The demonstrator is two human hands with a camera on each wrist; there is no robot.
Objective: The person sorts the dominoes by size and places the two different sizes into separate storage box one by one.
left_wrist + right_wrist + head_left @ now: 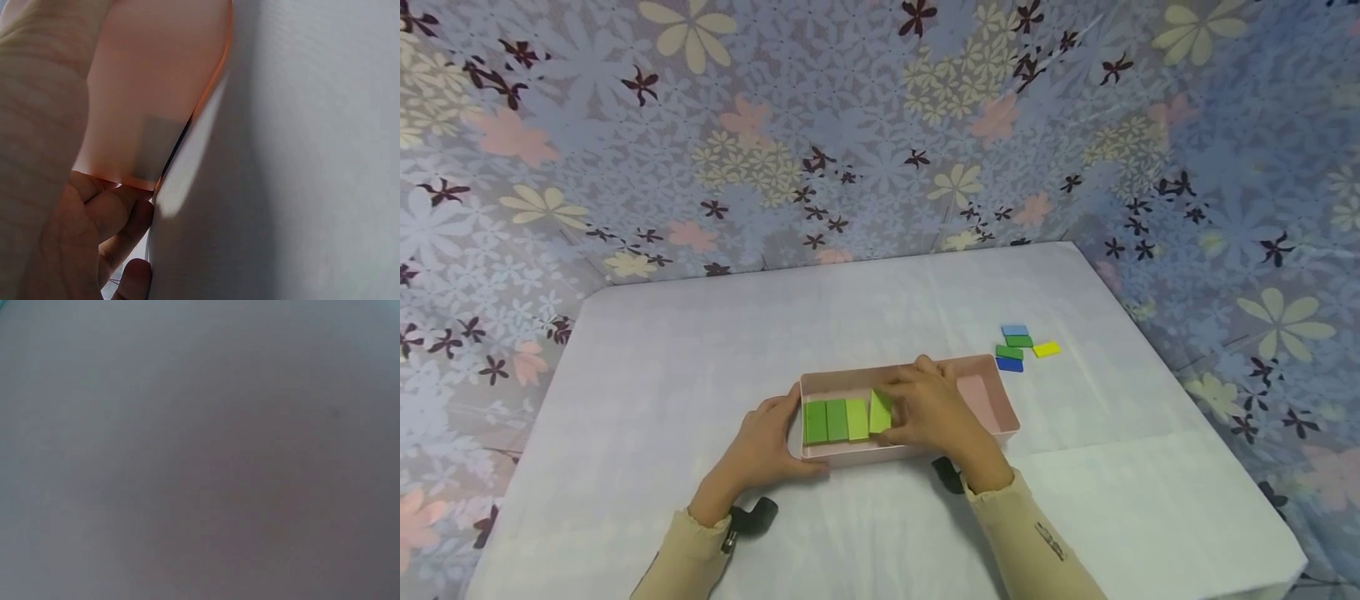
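A long pink box (981,398) lies across the table in the head view. My left hand (762,446) holds its left end, fingers at the far corner and thumb along the near wall; the left wrist view shows curled fingers (119,219) against the pink wall. Inside, a green block (815,423), another green block (837,421) and a light green block (857,419) stand side by side. My right hand (934,408) reaches in and pinches a tilted light green block (881,412) just right of them. The right wrist view is only a grey blur.
Beyond the box's right end lie a light blue block (1015,331), a yellow block (1046,350), a dark blue block (1010,364) and two green ones, the nearer green block (1010,352) beside the dark blue. A white cloth covers the table (700,342); floral fabric (865,125) hangs behind.
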